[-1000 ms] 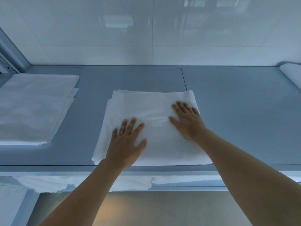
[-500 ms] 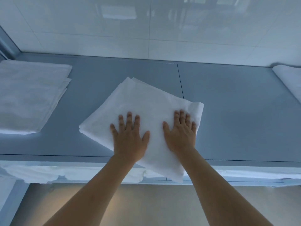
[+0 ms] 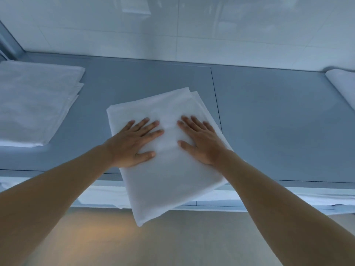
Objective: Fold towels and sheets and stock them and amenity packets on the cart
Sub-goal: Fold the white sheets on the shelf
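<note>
A folded white sheet [image 3: 169,177] lies on the grey table top [image 3: 269,121], turned at an angle, with its near end hanging over the front edge. My left hand [image 3: 132,143] presses flat on its left half, fingers straight and spread. My right hand [image 3: 201,141] presses flat on its right half, fingers straight. Neither hand grips the cloth.
A stack of folded white linen [image 3: 34,104] sits at the table's left. Another white cloth [image 3: 343,83] lies at the far right edge. White linen [image 3: 103,196] shows on a shelf under the table top. A tiled wall [image 3: 172,25] stands behind, and tan floor [image 3: 107,239] lies below.
The folded sheet has been turned under my flat hands and slid toward me, so its near end now hangs over the table's front edge. Both hands stayed pressed on it.
</note>
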